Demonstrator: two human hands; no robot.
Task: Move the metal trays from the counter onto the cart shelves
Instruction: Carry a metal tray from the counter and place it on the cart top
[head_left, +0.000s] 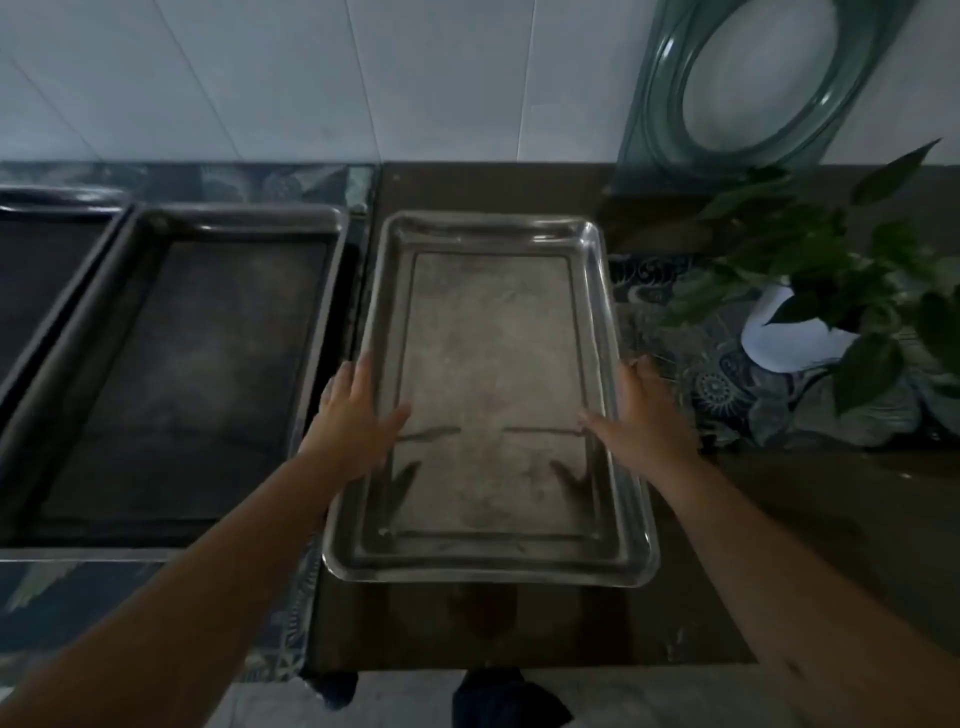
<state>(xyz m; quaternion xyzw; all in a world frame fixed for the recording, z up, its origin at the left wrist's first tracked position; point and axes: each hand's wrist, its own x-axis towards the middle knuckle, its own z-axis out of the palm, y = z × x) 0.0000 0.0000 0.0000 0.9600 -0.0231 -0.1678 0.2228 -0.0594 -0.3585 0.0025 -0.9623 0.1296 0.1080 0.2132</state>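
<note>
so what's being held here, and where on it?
The shiny metal tray, at its two long side rims: left hand on the left rim, right hand on the right, thumbs inside.

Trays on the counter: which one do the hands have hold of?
The shiny silver tray on the right, left hand and right hand on its long edges; the two dark trays sit untouched.
</note>
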